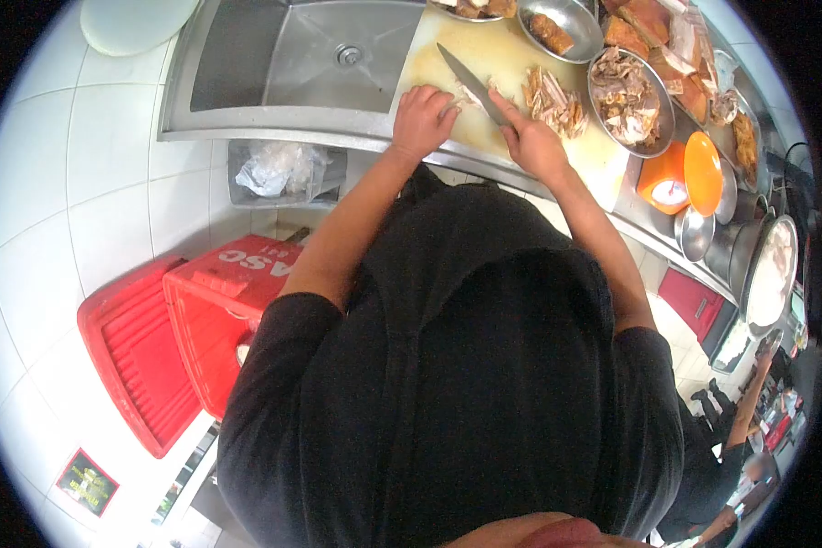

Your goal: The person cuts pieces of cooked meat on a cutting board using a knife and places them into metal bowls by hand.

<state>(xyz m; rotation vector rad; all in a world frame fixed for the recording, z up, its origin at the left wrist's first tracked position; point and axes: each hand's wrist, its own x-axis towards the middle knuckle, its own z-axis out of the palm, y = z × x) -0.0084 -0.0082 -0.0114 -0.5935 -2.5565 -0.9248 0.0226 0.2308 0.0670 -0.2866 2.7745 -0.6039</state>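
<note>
My right hand (532,139) is closed round the handle of a kitchen knife (466,77), its blade pointing away and to the left over the yellowish cutting board (498,46). My left hand (423,121) rests on the board's left part with fingers bent, its fingertips at small pieces of meat (466,95) beside the blade. Right of the knife lies a pile of sliced meat (554,102). A metal bowl of chopped meat (627,102) stands at the board's right edge, and behind it a metal bowl (562,32) holds one browned piece.
A steel sink (338,59) adjoins the board on the left. Large roasted meat pieces (671,46) lie at the far right, near an orange kitchen scale (664,178). Below left stands a red box (219,301) with its lid open. Another person (726,484) is behind on the right.
</note>
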